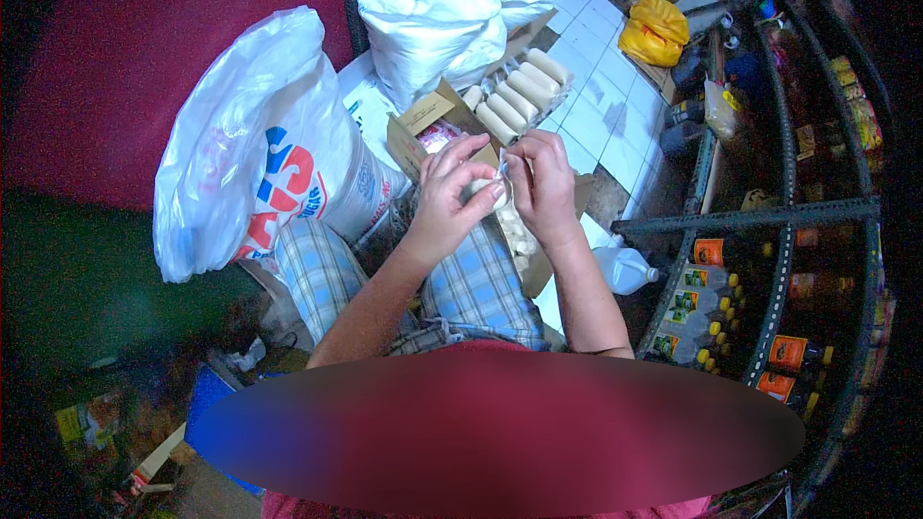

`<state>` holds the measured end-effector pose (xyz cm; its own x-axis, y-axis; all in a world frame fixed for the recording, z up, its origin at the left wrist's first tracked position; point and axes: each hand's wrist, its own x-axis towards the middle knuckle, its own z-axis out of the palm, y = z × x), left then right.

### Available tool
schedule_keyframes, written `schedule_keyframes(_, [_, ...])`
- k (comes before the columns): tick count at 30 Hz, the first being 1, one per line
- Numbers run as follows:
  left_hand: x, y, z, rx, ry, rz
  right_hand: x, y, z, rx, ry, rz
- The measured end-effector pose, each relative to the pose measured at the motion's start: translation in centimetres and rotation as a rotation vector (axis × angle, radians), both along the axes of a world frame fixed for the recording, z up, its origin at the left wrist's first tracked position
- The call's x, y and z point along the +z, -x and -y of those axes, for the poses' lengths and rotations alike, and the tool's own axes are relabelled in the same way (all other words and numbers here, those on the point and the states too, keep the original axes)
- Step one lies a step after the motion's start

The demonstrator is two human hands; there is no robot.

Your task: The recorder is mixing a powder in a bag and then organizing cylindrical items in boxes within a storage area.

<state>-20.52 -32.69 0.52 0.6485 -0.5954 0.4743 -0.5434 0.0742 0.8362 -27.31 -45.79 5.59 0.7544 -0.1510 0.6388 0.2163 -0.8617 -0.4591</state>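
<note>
A small clear plastic bag with off-white contents (489,194) rests in the fingers of my left hand (451,191). The thumb and fingertips of my right hand (542,184) pinch the bag's thin upper end, just above its filled part. Below my hands, several small filled packets (520,245) lie in a cardboard box, partly hidden by my right wrist. Beyond my hands is another open cardboard box (425,112), with a red-printed plastic pack (438,135) inside. Several long filled plastic bags (523,94) lie in a row past that box.
A large open sugar sack (310,166) stands at my left knee. Bulging white bags (433,21) stand farther ahead. On the right are a translucent plastic jug (624,270) and metal shelving (750,215) with bottles (696,303). A yellow bag (654,30) sits past the tiled floor (602,97).
</note>
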Motion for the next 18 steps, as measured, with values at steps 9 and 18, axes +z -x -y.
schedule_keyframes(9, [-0.6,-0.9,0.2,-0.149,0.100,-0.295,0.5,-0.5,1.0,0.210,-0.481,-0.249])
schedule_keyframes(18, [-7.9,-6.0,-1.8,-0.112,0.174,-0.721,0.0,-6.2,7.7,0.051,-0.386,-0.415])
